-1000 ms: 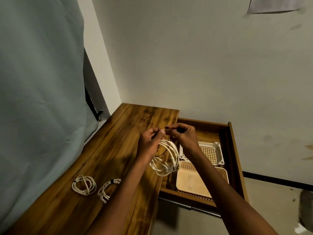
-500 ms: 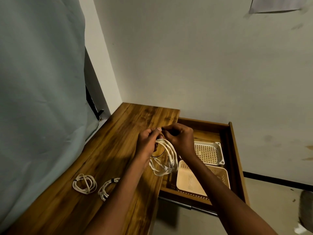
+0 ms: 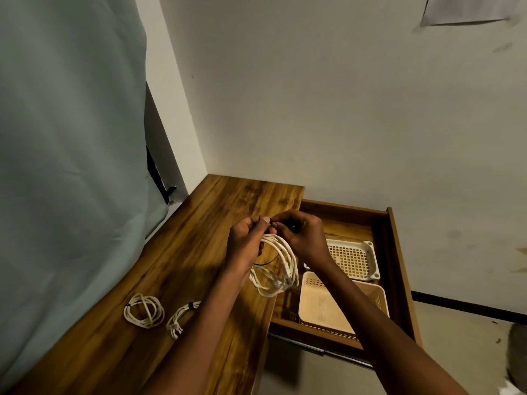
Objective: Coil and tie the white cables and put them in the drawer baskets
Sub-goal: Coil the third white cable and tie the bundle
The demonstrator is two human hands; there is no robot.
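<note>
Both hands meet at centre frame over the surface's (image 3: 176,266) right edge: the left hand (image 3: 245,246) grips the top of a white cable coil (image 3: 278,269) that hangs below, while the right hand (image 3: 302,238) pinches a thin black tie (image 3: 268,261) at it. Lower left, two tied coils (image 3: 144,310) (image 3: 182,315) lie side by side, a grey curtain (image 3: 71,138) crowding that side. Right of the hands the open drawer (image 3: 399,269) holds two pale baskets (image 3: 353,259) (image 3: 322,306), the forearms crossing above the nearer one.
</note>
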